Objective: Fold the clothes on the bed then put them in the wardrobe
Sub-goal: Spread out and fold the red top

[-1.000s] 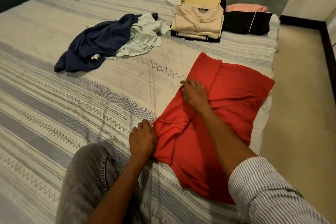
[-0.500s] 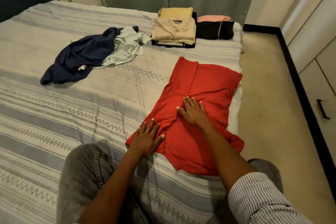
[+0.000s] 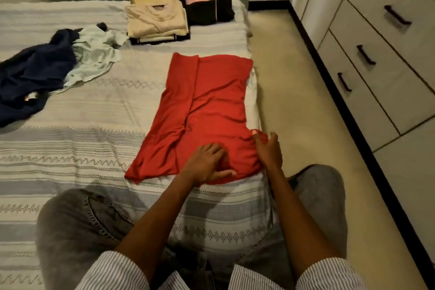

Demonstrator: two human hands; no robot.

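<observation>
Now the red top lies long and flat on the bed, near its right edge. Left hand presses flat on it, fingers spread. Right hand pinches its right edge.

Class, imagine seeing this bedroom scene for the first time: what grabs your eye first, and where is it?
The bright red garment, half folded, lies along the bed's right edge, with the left hand pressing its near end and the right hand pinching its corner. Beyond it, a neat stack of folded beige clothes sits beside a crumpled navy garment.
</observation>
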